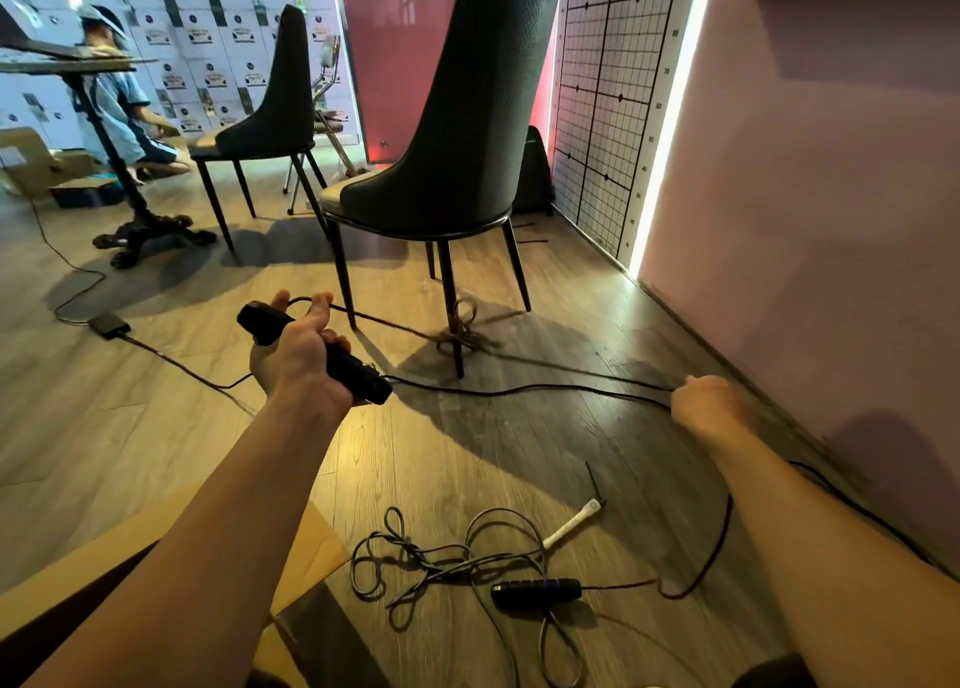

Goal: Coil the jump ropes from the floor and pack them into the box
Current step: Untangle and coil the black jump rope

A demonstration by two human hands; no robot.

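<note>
Barely started, seemingly: saw nothing coiled. Could not see inside the tan cardboard box (317, 547) at near left. Left a tangled grey rope with a white handle (457, 565) and a loose black handle (535, 594) lying just beyond it. Gripped a long black handle (358, 370) in the left hand (298, 362); pinched its thin dark cord (519, 390) in the curled right hand (706, 404). Farther off, found rope snagged round a black chair leg (450, 298).

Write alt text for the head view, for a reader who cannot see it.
The left hand grips a black jump rope handle while the right hand holds its cord stretched above a wooden floor. More tangled rope lies nearer, beside a cardboard box, with a dark chair behind.
</note>
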